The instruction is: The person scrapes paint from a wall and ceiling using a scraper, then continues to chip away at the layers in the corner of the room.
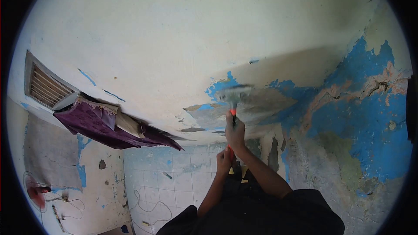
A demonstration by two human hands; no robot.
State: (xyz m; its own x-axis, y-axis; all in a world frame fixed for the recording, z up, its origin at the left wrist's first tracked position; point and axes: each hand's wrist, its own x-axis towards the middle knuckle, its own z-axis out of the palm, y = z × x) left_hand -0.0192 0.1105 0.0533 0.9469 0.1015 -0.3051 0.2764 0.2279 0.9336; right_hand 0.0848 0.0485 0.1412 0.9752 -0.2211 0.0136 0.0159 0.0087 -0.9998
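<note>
A long-handled scraper (234, 99) with a wide head and an orange and black handle is held up against the wall (174, 52). Its head is smeared by motion and lies over a patch of blue paint (216, 88) bared in the pale coating. My right hand (235, 134) is closed around the handle just below the head. Lower down, my left hand (224, 162) grips the orange end of the same handle. Grey plaster (265, 112) shows around and below the head.
A purple curtain (93, 122) hangs beneath a slatted vent (48, 87) on the left. At lower left is a red fan (37, 195). A cable (150, 211) and a small tool (167, 175) lie on the tiled floor (183, 178). The right wall has cracked, peeling blue paint (352, 122).
</note>
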